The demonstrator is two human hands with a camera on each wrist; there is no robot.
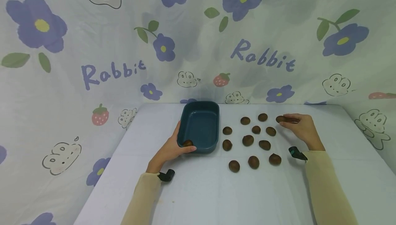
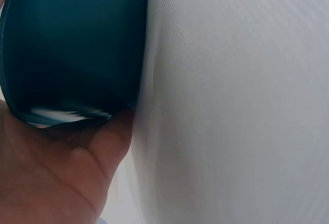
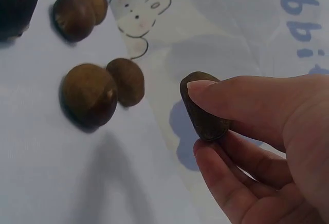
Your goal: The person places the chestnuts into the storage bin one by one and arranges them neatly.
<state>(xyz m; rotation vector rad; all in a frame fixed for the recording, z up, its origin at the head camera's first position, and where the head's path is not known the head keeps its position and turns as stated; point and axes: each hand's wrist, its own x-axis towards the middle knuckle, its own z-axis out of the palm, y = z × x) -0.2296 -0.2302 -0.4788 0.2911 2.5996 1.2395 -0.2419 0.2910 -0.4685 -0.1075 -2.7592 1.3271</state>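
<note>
We see the left hand point(image 1: 171, 147) reaching in from the lower left of the head view, gripping a dark teal tray point(image 1: 201, 149) at its near left corner, thumb over the rim. The right hand point(image 1: 302, 127), right of centre, pinches one brown nut point(image 1: 280, 119) between thumb and fingers, above the table. Both forearms wear cream sleeves point(image 1: 328, 190).

The tray stands near the middle of the frame; we see a single nut point(image 1: 187, 143) at its lower left corner, partly hidden by the left thumb. Eleven loose nuts point(image 1: 248, 140) lie spread between the tray and the right hand.

Beneath is a white table point(image 1: 198, 197); behind it, a pale cloth point(image 1: 117, 39) printed with purple flowers, strawberries, rabbits and the word "Rabbit" fills the upper frame.
</note>
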